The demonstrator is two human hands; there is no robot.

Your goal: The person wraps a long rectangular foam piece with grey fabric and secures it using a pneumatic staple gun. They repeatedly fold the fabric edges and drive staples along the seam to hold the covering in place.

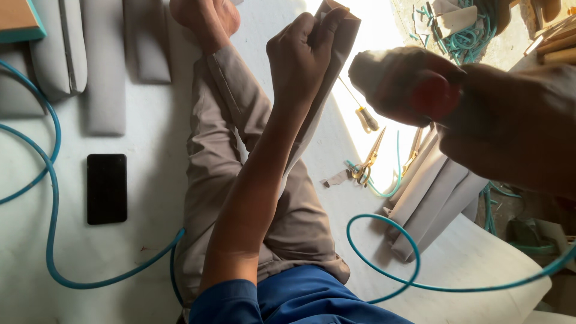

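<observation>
Left hand (300, 51) grip clamps grey fabric strip (342, 30) — right hand (408, 84) blurred, grip unreadable.

A pale grey-white padded surface (120, 258) fills the floor area, seen from above. A black phone (107, 188) lies flat on it. Left of and below the phone, a teal hose (53, 198) curves in loops. Above the phone rest grey cushion pieces (103, 66). Far right of the phone, harsh sunlight washes out a patch, where scissors (367, 163) and a screwdriver (365, 117) lie.
</observation>
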